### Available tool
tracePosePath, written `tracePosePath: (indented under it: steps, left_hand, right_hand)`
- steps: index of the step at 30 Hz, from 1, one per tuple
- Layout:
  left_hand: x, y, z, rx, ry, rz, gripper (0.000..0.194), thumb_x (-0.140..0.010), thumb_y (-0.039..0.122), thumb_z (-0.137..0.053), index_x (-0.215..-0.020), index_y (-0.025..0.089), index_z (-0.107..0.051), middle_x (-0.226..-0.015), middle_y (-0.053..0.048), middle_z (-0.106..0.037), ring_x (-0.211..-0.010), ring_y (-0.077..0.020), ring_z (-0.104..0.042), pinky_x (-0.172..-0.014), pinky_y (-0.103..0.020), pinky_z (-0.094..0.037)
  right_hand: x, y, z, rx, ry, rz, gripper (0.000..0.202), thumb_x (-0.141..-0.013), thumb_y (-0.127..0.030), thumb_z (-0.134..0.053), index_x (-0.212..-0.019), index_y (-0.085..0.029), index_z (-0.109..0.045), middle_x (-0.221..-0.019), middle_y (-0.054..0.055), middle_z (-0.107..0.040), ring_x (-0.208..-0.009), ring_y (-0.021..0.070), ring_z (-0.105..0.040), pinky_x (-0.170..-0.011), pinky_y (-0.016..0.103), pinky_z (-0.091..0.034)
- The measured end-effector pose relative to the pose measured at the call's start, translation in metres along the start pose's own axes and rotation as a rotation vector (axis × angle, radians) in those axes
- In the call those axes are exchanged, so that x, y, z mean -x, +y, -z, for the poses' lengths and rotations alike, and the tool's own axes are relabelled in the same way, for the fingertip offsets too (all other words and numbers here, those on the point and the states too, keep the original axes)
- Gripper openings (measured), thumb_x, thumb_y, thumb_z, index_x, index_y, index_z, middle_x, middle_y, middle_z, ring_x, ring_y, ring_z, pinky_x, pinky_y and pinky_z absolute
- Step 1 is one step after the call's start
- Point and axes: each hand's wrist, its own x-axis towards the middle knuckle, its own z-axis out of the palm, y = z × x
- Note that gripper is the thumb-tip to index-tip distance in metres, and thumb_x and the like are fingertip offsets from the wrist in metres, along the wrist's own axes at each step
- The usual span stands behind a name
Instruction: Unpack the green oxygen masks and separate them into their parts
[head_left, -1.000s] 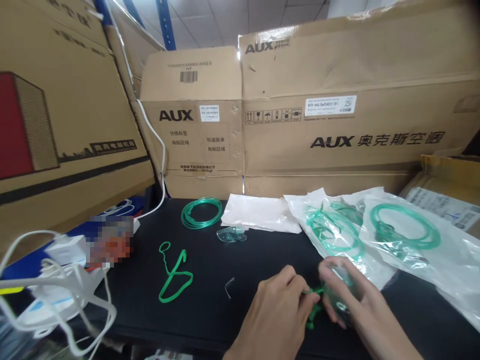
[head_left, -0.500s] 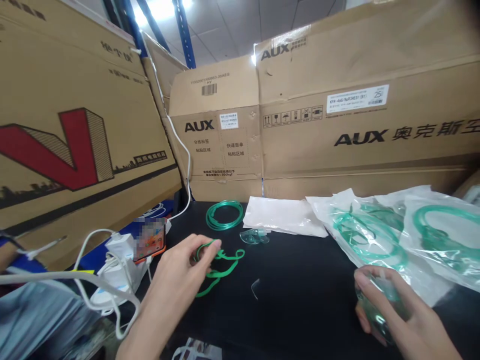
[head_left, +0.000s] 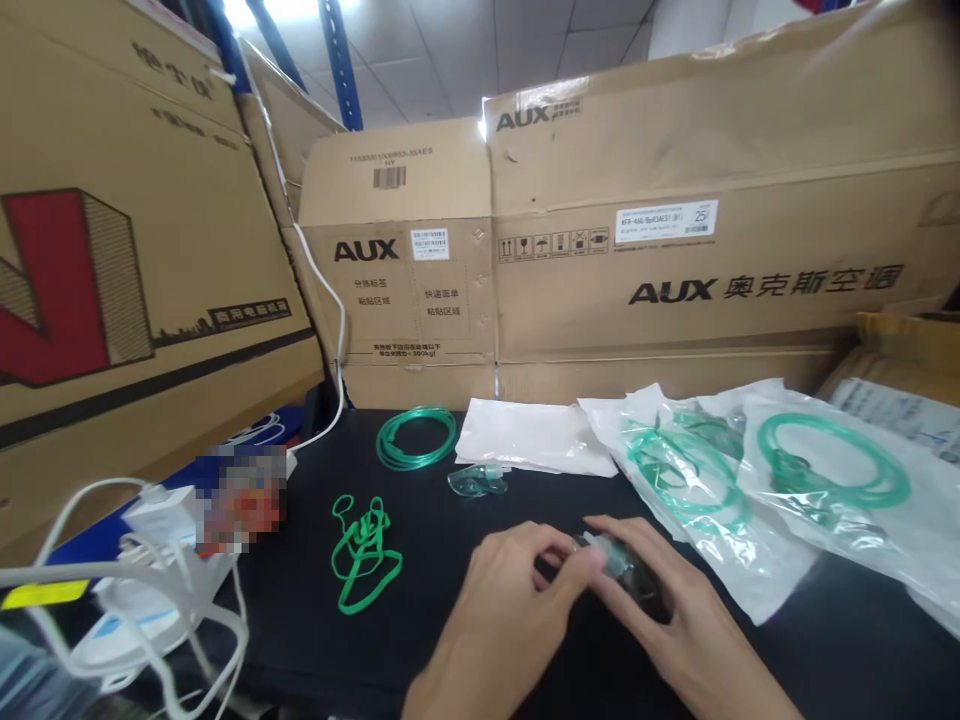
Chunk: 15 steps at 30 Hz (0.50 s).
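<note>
Near the front middle of the table, my right hand (head_left: 664, 610) wraps round a clear, greenish oxygen mask (head_left: 637, 580), partly covered by the fingers. My left hand (head_left: 517, 605) meets it from the left, thumb and fingertips pinching at the mask's pale end piece (head_left: 600, 543). A green elastic strap (head_left: 365, 560) lies loosely looped left of my hands. Behind it rests a coil of green tubing (head_left: 416, 438). A small clear plastic piece (head_left: 478, 481) lies between the coil and my hands.
A white packet (head_left: 536, 437) lies at the back. Clear bags (head_left: 682, 490) with green tubing and masks cover the right side. White cables and a charger (head_left: 161, 515) crowd the left, beside a blurred-out phone (head_left: 244, 500). Cardboard boxes (head_left: 397, 310) wall the far edge.
My left hand has let go of the green strap, leaving it on the table, and moved right to the mask. My right hand has brought the mask toward the middle. The view has turned rightward.
</note>
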Motion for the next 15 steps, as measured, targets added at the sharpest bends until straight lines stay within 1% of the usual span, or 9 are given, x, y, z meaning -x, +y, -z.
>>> tracePosePath:
  steps: [1,3,6,8,9,10,12,13,15]
  left_hand:
    - [-0.003,-0.001,-0.011,0.054,-0.019,-0.010,0.032,-0.096,0.052,-0.063,-0.099,0.026,-0.082,-0.101,-0.005,-0.080,-0.094,-0.0244,-0.070,-0.085,-0.032,-0.054]
    - [-0.008,-0.006,-0.022,0.164,-0.056,-0.006,0.031,-0.098,0.049,-0.062,-0.099,0.024,-0.081,-0.099,-0.004,-0.079,-0.094,-0.0230,-0.071,-0.085,-0.031,-0.054]
    - [-0.015,-0.014,-0.023,0.330,-0.098,0.039,0.030,-0.100,0.046,-0.062,-0.096,0.021,-0.078,-0.095,-0.003,-0.078,-0.092,-0.0200,-0.071,-0.085,-0.028,-0.052]
    - [-0.020,-0.018,-0.021,0.427,-0.103,0.065,0.031,-0.099,0.046,-0.064,-0.096,0.017,-0.076,-0.090,-0.003,-0.077,-0.089,-0.0185,-0.070,-0.084,-0.027,-0.052]
    - [-0.022,-0.019,-0.021,0.466,-0.105,0.074,0.033,-0.099,0.047,-0.065,-0.094,0.016,-0.075,-0.087,-0.003,-0.076,-0.086,-0.0178,-0.069,-0.082,-0.026,-0.051]
    - [-0.024,-0.020,-0.021,0.496,-0.107,0.081,0.035,-0.100,0.048,-0.064,-0.093,0.015,-0.074,-0.084,-0.003,-0.074,-0.083,-0.0171,-0.068,-0.080,-0.026,-0.051]
    - [-0.025,-0.020,-0.022,0.529,-0.106,0.096,0.038,-0.100,0.050,-0.064,-0.091,0.014,-0.074,-0.081,-0.002,-0.072,-0.079,-0.0160,-0.065,-0.077,-0.025,-0.050]
    - [-0.025,-0.019,-0.023,0.538,-0.108,0.104,0.039,-0.100,0.051,-0.064,-0.092,0.014,-0.075,-0.081,-0.002,-0.072,-0.079,-0.0158,-0.065,-0.076,-0.024,-0.049]
    - [-0.023,-0.016,-0.023,0.561,-0.141,0.116,0.039,-0.101,0.051,-0.062,-0.098,0.015,-0.077,-0.084,-0.002,-0.073,-0.083,-0.0163,-0.066,-0.077,-0.024,-0.050]
  right_hand:
    - [-0.002,0.000,0.000,-0.007,-0.015,0.008,0.035,-0.098,-0.050,-0.069,-0.130,-0.036,-0.070,-0.128,0.006,-0.068,-0.120,0.0279,-0.065,-0.103,0.036,-0.051]
    - [-0.004,0.001,0.003,-0.056,-0.060,-0.022,0.041,-0.098,-0.050,-0.070,-0.136,-0.037,-0.069,-0.134,0.006,-0.066,-0.125,0.0288,-0.063,-0.107,0.038,-0.050]
    - [-0.003,0.000,0.010,-0.187,-0.128,-0.131,0.050,-0.100,-0.054,-0.064,-0.147,-0.035,-0.063,-0.147,0.007,-0.060,-0.143,0.0314,-0.051,-0.116,0.041,-0.045]
    - [-0.001,-0.003,0.013,-0.260,-0.163,-0.188,0.053,-0.102,-0.056,-0.059,-0.151,-0.034,-0.060,-0.152,0.007,-0.058,-0.150,0.0322,-0.044,-0.121,0.044,-0.040]
    - [-0.001,-0.005,0.014,-0.279,-0.169,-0.204,0.055,-0.102,-0.056,-0.060,-0.151,-0.033,-0.060,-0.152,0.007,-0.060,-0.149,0.0328,-0.044,-0.122,0.046,-0.039]
    - [0.000,-0.007,0.014,-0.292,-0.172,-0.212,0.056,-0.100,-0.057,-0.063,-0.151,-0.033,-0.060,-0.148,0.007,-0.063,-0.146,0.0336,-0.048,-0.122,0.048,-0.039]
    - [0.000,-0.011,0.012,-0.336,-0.172,-0.236,0.060,-0.095,-0.056,-0.071,-0.149,-0.033,-0.061,-0.137,0.008,-0.070,-0.136,0.0342,-0.057,-0.116,0.049,-0.045]
    - [-0.001,-0.013,0.011,-0.375,-0.159,-0.258,0.060,-0.093,-0.055,-0.074,-0.148,-0.033,-0.062,-0.132,0.008,-0.072,-0.130,0.0336,-0.061,-0.111,0.047,-0.049]
    - [-0.002,-0.018,0.009,-0.476,-0.090,-0.311,0.058,-0.092,-0.056,-0.075,-0.144,-0.032,-0.062,-0.125,0.007,-0.074,-0.116,0.0300,-0.068,-0.096,0.040,-0.057]
